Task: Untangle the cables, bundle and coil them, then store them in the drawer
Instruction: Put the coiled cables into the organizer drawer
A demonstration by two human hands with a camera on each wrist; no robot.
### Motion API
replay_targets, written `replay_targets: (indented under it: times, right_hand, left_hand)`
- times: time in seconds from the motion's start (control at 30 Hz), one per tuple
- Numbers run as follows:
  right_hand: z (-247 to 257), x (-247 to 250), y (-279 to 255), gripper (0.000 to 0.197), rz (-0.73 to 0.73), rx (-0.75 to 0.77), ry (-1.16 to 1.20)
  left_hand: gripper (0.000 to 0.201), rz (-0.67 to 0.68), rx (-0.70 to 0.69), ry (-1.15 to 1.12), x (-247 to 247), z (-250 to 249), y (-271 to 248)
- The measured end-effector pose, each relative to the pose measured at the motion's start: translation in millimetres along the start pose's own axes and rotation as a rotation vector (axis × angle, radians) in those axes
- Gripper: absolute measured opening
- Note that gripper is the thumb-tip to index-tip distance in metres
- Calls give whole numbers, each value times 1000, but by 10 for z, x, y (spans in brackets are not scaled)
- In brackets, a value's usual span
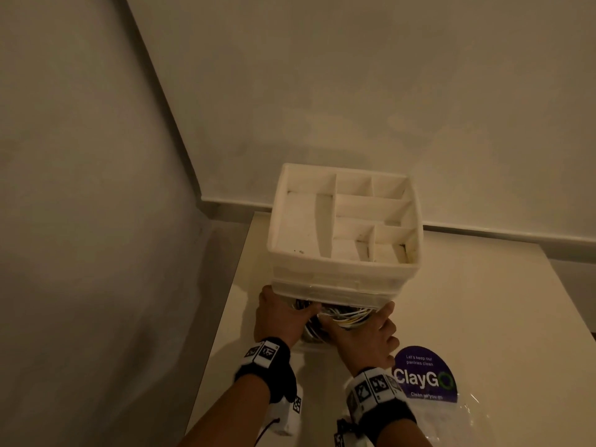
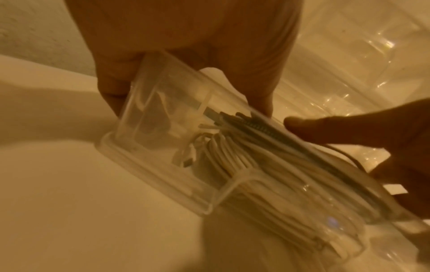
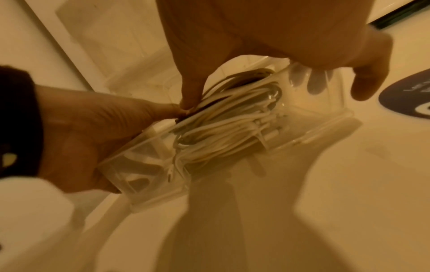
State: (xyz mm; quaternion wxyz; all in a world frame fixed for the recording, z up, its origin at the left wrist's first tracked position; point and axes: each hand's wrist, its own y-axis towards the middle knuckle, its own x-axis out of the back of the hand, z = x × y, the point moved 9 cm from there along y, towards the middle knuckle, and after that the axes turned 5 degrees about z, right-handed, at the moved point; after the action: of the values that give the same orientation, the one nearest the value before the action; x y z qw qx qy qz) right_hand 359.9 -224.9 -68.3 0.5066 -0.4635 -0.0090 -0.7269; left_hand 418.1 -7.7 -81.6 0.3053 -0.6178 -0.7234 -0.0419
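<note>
- Drawer [image 2: 177, 176]: clear plastic, partly drawn out of the white organiser [image 1: 345, 240] on the table [image 1: 483, 301].
- Cables [image 3: 223, 119]: white and dark coils packed inside the drawer.
- Left hand [image 1: 280, 317]: fingers curled round the drawer's left end.
- Right hand [image 1: 364, 337]: grips the right end, forefinger pressing the cables.

A white table [image 1: 467, 317] fills the lower right of the head view, its far edge meeting a pale wall [image 1: 354, 75] that takes up the upper half of the frame. A second, greyer wall [image 1: 80, 221] covers the left side, and the 2 walls join in a corner running diagonally from the top toward the centre. At the lower right, a round purple sticker [image 1: 425, 375] lies flat on the table, printed "ClayGo" in white. Just below it, near the bottom edge, sits a glossy clear plastic sheet [image 1: 458, 421].
</note>
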Motion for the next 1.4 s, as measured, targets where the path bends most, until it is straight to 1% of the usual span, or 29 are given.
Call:
replay_targets:
  times: [0.13,0.23,0.3,0.33,0.4,0.43,0.47,0.5,0.53,0.6,0.63,0.67,0.73,0.77,0.8,0.87,1.0,1.07,1.17,1.27,1.33,1.4]
  right_hand:
    - [-9,68,103,131,76,106,105]
    - [-70,165,201,122,218,215,226]
    - [-145,252,275,122,345,240,304]
    - [-181,296,314,126,406,244,306]
    - [-226,335,369,126,533,264,255]
    - [-222,334,383,125,593,288,203]
    - [-207,338,383,126,646,312,142]
    - [-186,345,374,128,688,335,74]
    - [-174,335,381,131,713,347,10]
    - [-168,323,401,136,730,352,-78]
    - [-168,313,410,137,723,355,-102]
    - [-160,310,416,137,707,366,-105]
    - [-144,317,436,136,665,388,-79]
    - [-133,323,429,135,654,394,-68]
    - [-123,318,425,134,645,395,-57]
    - [-108,305,436,130,625,394,-35]
    - [-96,360,489,116,494,408,45]
    - [-100,383,517,109,421,421,69]
    - [-91,396,531,100,330,423,116]
    - [-91,419,557,93,245,397,185]
    - [-86,430,573,88,207,379,228]
    - [-81,432,594,86,191,370,259]
  left_hand:
    - [94,-54,-4,12,10,-33,-51]
    - [94,-34,7,-14,0,-16,-31]
    - [96,16,-5,-103,-9,10,4]
    - [92,50,-35,-176,-9,-7,9]
    - [70,138,-109,-300,8,-69,3]
    - [61,210,-147,-346,30,-126,-17]
    - [63,300,-161,-358,48,-154,-51]
    - [74,395,-171,-327,60,-133,-72]
    - [92,482,-189,-251,86,-85,-86]
    - [129,645,-214,-16,110,78,-107]
    - [141,698,-202,102,125,176,-115]
    - [147,728,-196,202,130,239,-129]
    - [154,710,-206,344,125,282,-97]
    - [155,680,-206,368,122,283,-68]
    - [155,649,-204,364,117,293,-35]
    - [151,576,-205,288,99,293,21]
    - [126,402,-203,80,141,260,66]
    - [115,353,-206,27,160,237,85]
    - [97,270,-229,-15,179,206,101]
    - [81,135,-246,-15,213,171,78]
    - [76,80,-244,3,205,156,77]
    - [75,60,-239,5,199,131,90]
